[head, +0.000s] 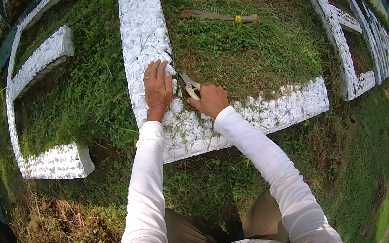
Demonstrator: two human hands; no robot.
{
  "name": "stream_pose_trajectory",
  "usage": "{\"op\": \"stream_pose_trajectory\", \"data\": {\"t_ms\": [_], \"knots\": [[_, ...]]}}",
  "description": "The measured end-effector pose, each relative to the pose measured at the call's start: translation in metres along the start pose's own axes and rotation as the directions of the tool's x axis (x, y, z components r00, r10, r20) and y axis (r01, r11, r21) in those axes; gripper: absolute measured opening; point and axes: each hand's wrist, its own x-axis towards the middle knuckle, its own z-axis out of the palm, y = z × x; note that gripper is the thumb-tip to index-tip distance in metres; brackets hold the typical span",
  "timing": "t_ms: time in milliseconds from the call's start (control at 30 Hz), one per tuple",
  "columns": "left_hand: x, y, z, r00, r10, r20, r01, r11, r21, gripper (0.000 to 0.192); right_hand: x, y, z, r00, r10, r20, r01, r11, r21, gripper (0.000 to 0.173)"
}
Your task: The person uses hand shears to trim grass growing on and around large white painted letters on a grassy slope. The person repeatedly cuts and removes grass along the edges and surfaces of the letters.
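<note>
Pale-handled pruning shears (190,86) are gripped in my right hand (212,99), their blades apart and pointing up and left. The tips lie beside the inner edge of a white-painted, rough masonry border (142,21). My left hand (159,87) rests palm down on top of that border, just left of the blades, and holds nothing; a ring is on one finger. Grass (246,66) grows against the edge right of the blades. Loose grass clippings (188,129) lie on the white surface below my hands, near the corner where the border turns right.
A brown stick (217,16) with a yellow flower (238,19) on it lies in the grass above. More white masonry shapes stand at left (42,55) and right (347,61). Dry cut grass (62,234) covers the ground at lower left.
</note>
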Motion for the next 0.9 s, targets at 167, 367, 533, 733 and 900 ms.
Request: {"op": "stream_pose_trajectory", "data": {"t_ms": [167, 367, 533, 733, 900], "knots": [[0.001, -0.001, 0.000, 1.000, -0.022, 0.010, 0.022, 1.000, -0.012, 0.036, -0.003, 0.004, -0.003, 1.000, -0.008, 0.023, 0.007, 0.998, 0.067, 0.054], [0.000, -0.002, 0.001, 1.000, 0.005, 0.002, -0.005, 1.000, -0.004, 0.036, -0.005, -0.002, -0.011, 0.999, 0.044, -0.005, -0.044, 0.999, -0.012, 0.046], [0.000, -0.002, 0.002, 0.999, 0.022, -0.033, -0.022, 1.000, 0.006, 0.035, 0.004, -0.010, -0.004, 0.998, 0.042, -0.043, -0.044, 0.998, -0.036, 0.046], [-0.001, -0.002, 0.001, 1.000, -0.004, -0.004, 0.004, 1.000, -0.021, 0.036, 0.002, 0.003, -0.004, 0.999, 0.037, 0.025, -0.040, 0.992, 0.120, 0.048], [0.001, -0.002, 0.000, 1.000, -0.012, -0.012, 0.011, 0.999, -0.036, 0.036, -0.001, 0.002, -0.012, 0.998, 0.060, 0.018, -0.062, 0.991, 0.117, 0.049]]}}
